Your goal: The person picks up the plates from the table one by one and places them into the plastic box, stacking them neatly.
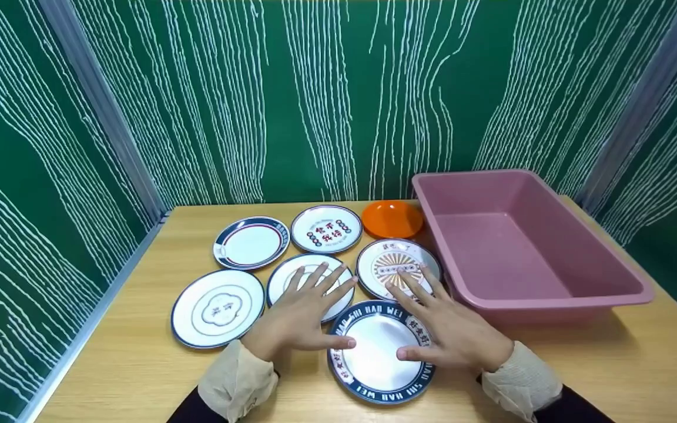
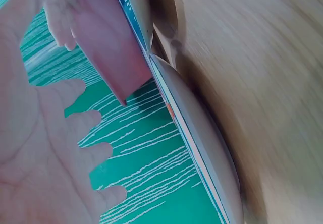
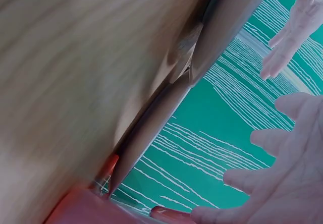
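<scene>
My left hand is spread flat, palm down, above a blue-rimmed white plate, partly hiding it. In the left wrist view the palm shows bare, apart from the plates. My right hand is likewise spread, its fingers over the sunburst-patterned plate. Its bare palm shows in the right wrist view. Both thumbs reach over the nearest plate, which has a wide dark-blue lettered rim. Left of my left hand lies a white plate with a flower outline.
Behind are a navy-rimmed plate, a plate with red characters and an orange dish. A large pink basin stands at the right on the wooden table. Green white-streaked panels enclose the table's back and sides.
</scene>
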Demonstrator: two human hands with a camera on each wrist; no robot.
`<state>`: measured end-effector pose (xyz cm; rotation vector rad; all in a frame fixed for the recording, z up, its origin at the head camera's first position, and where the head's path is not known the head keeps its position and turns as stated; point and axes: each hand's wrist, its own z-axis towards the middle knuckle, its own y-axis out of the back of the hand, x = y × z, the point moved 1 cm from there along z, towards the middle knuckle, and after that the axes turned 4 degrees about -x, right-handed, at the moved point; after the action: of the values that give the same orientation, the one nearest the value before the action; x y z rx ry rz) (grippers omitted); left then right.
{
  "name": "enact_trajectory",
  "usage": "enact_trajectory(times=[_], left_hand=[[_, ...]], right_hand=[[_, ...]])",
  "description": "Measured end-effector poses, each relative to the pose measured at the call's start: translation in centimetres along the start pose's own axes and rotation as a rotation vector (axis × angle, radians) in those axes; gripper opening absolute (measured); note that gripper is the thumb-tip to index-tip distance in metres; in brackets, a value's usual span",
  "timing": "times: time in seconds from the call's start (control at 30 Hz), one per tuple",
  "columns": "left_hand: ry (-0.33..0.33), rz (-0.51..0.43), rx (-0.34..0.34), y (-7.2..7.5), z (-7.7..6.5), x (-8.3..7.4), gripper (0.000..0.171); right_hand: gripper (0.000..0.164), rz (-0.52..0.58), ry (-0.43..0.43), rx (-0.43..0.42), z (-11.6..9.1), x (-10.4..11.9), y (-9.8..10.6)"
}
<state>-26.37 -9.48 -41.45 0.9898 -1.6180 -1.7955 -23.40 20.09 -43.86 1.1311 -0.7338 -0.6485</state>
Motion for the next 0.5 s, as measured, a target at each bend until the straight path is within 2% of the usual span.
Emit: enact_trajectory(times=[0.27,0.5], left_hand=[[0.039,-0.031,-0.014,-0.27,0.29,-0.06,0.09],[0.064,-0.031,-0.056,-0.31,0.58,-0.27,0.056]], right_hand=[[0.094,0.014,-0.009,-0.027,0.09,0.06,-0.02],[0.084,0.022,-0.03,-0.055,0.34,-0.12,-0.01]])
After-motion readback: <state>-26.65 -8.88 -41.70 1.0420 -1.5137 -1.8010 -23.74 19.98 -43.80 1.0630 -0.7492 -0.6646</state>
